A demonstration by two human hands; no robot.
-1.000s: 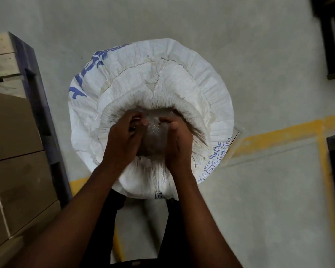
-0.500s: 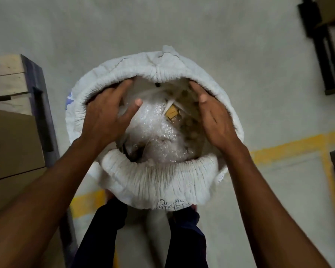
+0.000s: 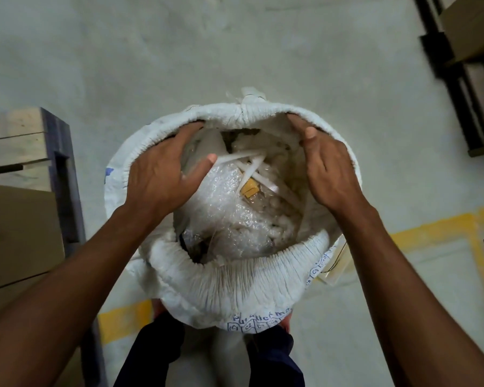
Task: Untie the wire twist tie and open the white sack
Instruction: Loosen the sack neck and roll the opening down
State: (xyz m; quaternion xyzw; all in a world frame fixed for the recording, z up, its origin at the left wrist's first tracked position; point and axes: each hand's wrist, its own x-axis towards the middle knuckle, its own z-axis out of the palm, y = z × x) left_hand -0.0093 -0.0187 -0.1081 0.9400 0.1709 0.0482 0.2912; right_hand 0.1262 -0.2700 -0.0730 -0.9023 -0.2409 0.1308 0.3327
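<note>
The white sack [image 3: 235, 277] stands upright on the floor in front of my legs, its mouth wide and its rim rolled into a thick gathered ring. Inside lie bubble wrap [image 3: 229, 208], white plastic strips and a small yellow piece [image 3: 249, 188]. My left hand [image 3: 162, 174] rests inside the mouth at the left, fingers spread and reaching under the far rim. My right hand [image 3: 327, 171] presses against the inner right side, fingertips tucked under the far rim. A thin dark wire [image 3: 337, 256] hangs outside the sack at the right; I cannot tell if it is the twist tie.
A wooden pallet with a dark blue side [image 3: 65, 174] and cardboard boxes [image 3: 14, 236] stand at the left. Yellow floor lines [image 3: 419, 233] run behind the sack. Dark racking with a box [image 3: 470, 60] fills the top right corner. Grey concrete floor lies beyond.
One second ago both hands were together at the gathered centre of the closed sack. They have spread apart, and the mouth now gapes wide, showing the bubble wrap inside.
</note>
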